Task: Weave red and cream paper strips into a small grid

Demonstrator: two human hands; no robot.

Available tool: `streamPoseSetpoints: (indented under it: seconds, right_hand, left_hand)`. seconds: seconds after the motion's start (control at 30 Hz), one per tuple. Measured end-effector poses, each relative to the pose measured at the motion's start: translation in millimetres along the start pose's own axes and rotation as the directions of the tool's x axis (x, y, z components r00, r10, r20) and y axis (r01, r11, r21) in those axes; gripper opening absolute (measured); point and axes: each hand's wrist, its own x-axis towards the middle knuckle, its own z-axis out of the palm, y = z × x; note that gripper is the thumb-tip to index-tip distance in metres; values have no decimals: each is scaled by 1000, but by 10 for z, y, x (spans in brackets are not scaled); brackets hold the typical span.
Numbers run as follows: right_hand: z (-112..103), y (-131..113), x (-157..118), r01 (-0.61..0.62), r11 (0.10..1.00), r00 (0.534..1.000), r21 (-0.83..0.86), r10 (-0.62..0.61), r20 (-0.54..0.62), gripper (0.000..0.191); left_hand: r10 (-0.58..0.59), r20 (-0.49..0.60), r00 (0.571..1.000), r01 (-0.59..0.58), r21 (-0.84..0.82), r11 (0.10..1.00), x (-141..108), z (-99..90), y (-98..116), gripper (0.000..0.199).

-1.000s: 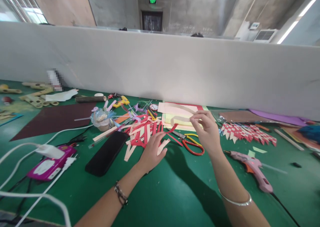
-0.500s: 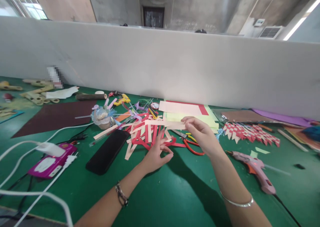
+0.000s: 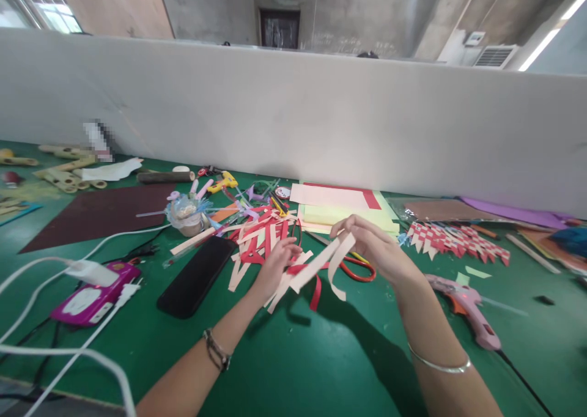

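My right hand [image 3: 373, 246] is closed, its fingertips pinching a pale peach paper strip [image 3: 316, 264] that slants down toward my left hand. A second pale end [image 3: 339, 276] curls down below the right fingers. My left hand [image 3: 274, 269] has bent fingers around the near side of the pile, closed on paper strips. Pale strip ends and a red strip [image 3: 316, 292] stick out beside it, raised off the table; its thumb is hidden. Behind lies the heap of red and peach strips [image 3: 257, 239]. Red-handled scissors [image 3: 362, 275] lie partly behind my right hand.
A black phone [image 3: 197, 276] and a magenta power strip [image 3: 98, 298] with white cables lie left. A pink glue gun [image 3: 472, 310] rests right, near woven red-and-white paper [image 3: 458, 243]. Paper sheets [image 3: 342, 214] lie behind; a white partition [image 3: 284, 111] closes the far side.
The strip in my right hand has swung from level to slanting toward me, with a curled end now hanging. My left hand has turned and shifted slightly left, strip ends now showing below it.
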Motion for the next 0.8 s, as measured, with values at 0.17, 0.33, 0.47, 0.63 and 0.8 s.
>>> streamPoseSetpoints:
  seconds: [0.17,0.33,0.47,0.63,0.8]
  right_hand:
    - [100,41,27,25,955,966,-294,52,253,24]
    - [262,224,137,133,779,975,-613,6,220,19]
    - [285,287,166,155,750,977,-643,-18,214,22]
    - [211,292,156,83,829,986,-553,11,165,23]
    - [150,287,137,25,913,991,-407,31,130,26]
  left_hand:
    - [-29,351,936,163,-359,919,-45,2,107,65]
    - [-42,446,894,231,-378,897,-160,152,167,51]
    - [-147,415,898,303,-339,891,-180,200,156,40]
    - [-229,512,828,461,-389,798,-199,175,128,47]
    - [-263,663,701,582,-319,748,-221,109,147,40]
